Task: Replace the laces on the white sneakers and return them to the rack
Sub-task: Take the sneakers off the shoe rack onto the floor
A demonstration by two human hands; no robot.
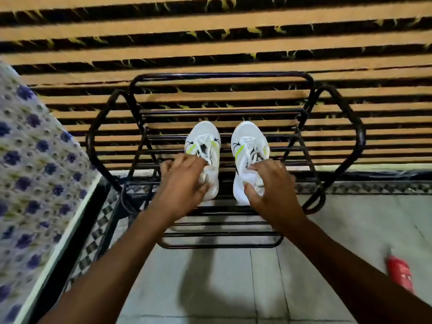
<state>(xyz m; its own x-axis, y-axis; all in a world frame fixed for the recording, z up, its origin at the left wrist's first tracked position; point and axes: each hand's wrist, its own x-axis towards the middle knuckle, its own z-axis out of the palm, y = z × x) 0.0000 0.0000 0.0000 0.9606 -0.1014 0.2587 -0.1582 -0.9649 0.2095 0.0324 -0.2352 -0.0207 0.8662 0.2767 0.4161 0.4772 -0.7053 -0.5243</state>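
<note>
The left sneaker and right sneaker, both white with lime-green and black flashes and white laces, sit side by side on the middle bars of a black metal rack, toes toward its back rail. The left hand grips the left sneaker, fingers curled over the heel opening. The right hand holds the right sneaker's collar, thumb curled against the heel. The shoes look light, with soft uppers and firmer soles, so the heel collar seems the surest hold. Left of the rack lies a blue-flowered cloth. On the floor to the right of the rack is a blurred red object.
</note>
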